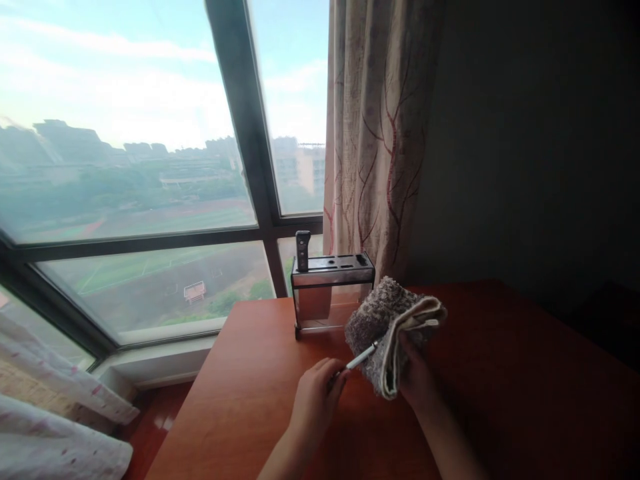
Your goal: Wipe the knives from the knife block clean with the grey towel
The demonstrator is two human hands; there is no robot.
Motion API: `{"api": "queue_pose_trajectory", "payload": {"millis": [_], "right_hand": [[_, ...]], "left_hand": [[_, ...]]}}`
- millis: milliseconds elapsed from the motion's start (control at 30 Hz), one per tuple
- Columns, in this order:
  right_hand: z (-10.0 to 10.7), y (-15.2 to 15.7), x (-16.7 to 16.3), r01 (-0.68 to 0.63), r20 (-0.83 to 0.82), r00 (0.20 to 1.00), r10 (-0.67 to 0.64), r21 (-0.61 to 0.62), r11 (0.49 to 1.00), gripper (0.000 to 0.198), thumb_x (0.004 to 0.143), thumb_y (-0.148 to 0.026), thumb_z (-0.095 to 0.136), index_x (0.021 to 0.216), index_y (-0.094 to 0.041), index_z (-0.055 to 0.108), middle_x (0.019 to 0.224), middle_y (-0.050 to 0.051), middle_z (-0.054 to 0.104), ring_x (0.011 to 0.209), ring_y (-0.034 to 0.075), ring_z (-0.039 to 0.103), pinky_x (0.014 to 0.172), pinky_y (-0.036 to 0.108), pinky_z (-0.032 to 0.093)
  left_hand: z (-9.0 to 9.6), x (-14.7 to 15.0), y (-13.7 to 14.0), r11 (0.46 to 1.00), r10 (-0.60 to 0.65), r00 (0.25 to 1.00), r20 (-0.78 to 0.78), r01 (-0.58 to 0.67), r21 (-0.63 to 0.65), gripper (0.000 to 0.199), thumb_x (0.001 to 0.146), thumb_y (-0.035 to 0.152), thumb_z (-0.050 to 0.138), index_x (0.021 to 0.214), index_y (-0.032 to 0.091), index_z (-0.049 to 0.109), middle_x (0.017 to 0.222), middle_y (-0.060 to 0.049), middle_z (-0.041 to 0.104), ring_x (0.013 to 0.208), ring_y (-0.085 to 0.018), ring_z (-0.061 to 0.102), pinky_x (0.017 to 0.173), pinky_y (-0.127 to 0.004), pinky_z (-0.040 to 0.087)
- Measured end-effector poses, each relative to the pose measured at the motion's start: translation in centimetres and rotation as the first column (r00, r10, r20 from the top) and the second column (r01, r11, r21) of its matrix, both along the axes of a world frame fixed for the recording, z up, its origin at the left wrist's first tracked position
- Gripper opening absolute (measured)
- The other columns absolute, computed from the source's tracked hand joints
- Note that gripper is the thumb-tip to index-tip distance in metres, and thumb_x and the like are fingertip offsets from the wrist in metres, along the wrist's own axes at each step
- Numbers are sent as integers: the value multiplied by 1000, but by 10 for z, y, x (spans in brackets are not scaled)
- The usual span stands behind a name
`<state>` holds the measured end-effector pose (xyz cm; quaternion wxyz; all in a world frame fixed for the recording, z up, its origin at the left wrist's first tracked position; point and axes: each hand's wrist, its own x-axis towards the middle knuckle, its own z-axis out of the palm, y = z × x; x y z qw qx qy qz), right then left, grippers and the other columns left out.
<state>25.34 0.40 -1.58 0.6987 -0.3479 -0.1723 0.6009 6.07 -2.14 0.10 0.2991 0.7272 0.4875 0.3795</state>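
My left hand (320, 387) is closed around one end of a slim white tool (361, 356). Its far end, with a small metallic part, reaches up to the grey towel; whether it is a knife or another utensil I cannot tell. A folded, fluffy grey towel (367, 320) with a pale edge is gripped from below and behind by my right hand (417, 373), whose fingers are mostly hidden by the cloth. Just behind stands a clear-sided knife block (335, 265) with a slotted top. One dark, riveted knife handle (303, 251) sticks up from its left end.
The reddish-brown wooden table (240, 380) extends under both hands. Behind it hang a patterned curtain (375, 133) and a dark wall (525, 133). A large framed window (250, 120) fills the left side, with a white curtain (55, 440) at the lower left.
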Motion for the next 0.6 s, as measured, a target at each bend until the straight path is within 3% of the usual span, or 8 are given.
{"api": "queue_pose_trajectory", "payload": {"millis": [133, 233, 333, 400, 433, 500, 567, 600], "right_hand": [[12, 2, -16, 179, 157, 969, -188, 72, 981, 60, 63, -32, 80, 118, -26, 58, 103, 0, 71, 97, 22, 65, 82, 34, 54], [17, 3, -18, 230, 196, 949, -245, 93, 969, 64, 63, -33, 80, 122, -27, 56, 105, 0, 70, 97, 21, 65, 81, 32, 54], [17, 2, -11, 201, 152, 966, -207, 58, 978, 66, 58, -32, 82, 119, -27, 58, 98, -1, 72, 91, 21, 66, 77, 31, 55], [15, -1, -6, 176, 111, 978, -179, 38, 984, 65, 55, -31, 84, 116, -27, 60, 94, -2, 72, 88, 21, 66, 75, 30, 55], [14, -2, -3, 160, 97, 982, -162, 27, 987, 64, 54, -31, 84, 113, -27, 61, 92, -2, 72, 86, 21, 67, 74, 30, 55], [11, -6, -1, 90, 77, 993, -90, 1, 996, 59, 55, -35, 83, 109, -25, 63, 90, 0, 73, 82, 22, 67, 71, 32, 55], [10, -9, -1, 20, 81, 997, -19, -11, 1000, 53, 57, -42, 80, 103, -22, 65, 87, 3, 73, 78, 25, 68, 67, 37, 56], [10, -10, -2, 18, 100, 995, -18, -6, 1000, 49, 59, -45, 79, 100, -21, 66, 85, 5, 73, 77, 27, 68, 66, 39, 56]], "left_hand": [[-7, 1, -5, 987, 122, 982, -146, -105, 118, 23, 89, 36, 49, 85, 20, 65, 75, -4, 63, 63, -16, 55, 59, -24, 36], [-10, 2, -5, 994, 76, 988, -136, -65, 86, 25, 90, 37, 48, 82, 19, 63, 73, -3, 62, 63, -15, 53, 60, -24, 35], [-8, 6, -3, 999, -23, 1000, -16, 22, -32, 35, 90, 42, 46, 72, 16, 61, 63, 0, 52, 59, -13, 45, 56, -24, 31], [-5, 7, -3, 966, -91, 985, 148, 123, -227, 42, 86, 51, 48, 67, 15, 59, 55, 3, 42, 52, -10, 36, 50, -23, 25], [-2, 7, -4, 913, -117, 961, 251, 204, -353, 46, 84, 55, 48, 66, 15, 58, 52, 5, 38, 49, -9, 32, 47, -23, 22], [3, 6, -7, 722, -143, 885, 444, 400, -564, 48, 80, 61, 49, 67, 15, 56, 48, 8, 32, 42, -7, 23, 42, -22, 15], [7, 4, -10, 524, -140, 813, 565, 545, -654, 46, 80, 61, 50, 70, 16, 55, 46, 10, 30, 38, -5, 18, 40, -22, 11], [9, 3, -11, 462, -136, 791, 597, 584, -668, 44, 80, 60, 50, 71, 16, 54, 45, 10, 31, 37, -5, 18, 39, -21, 11]]}}
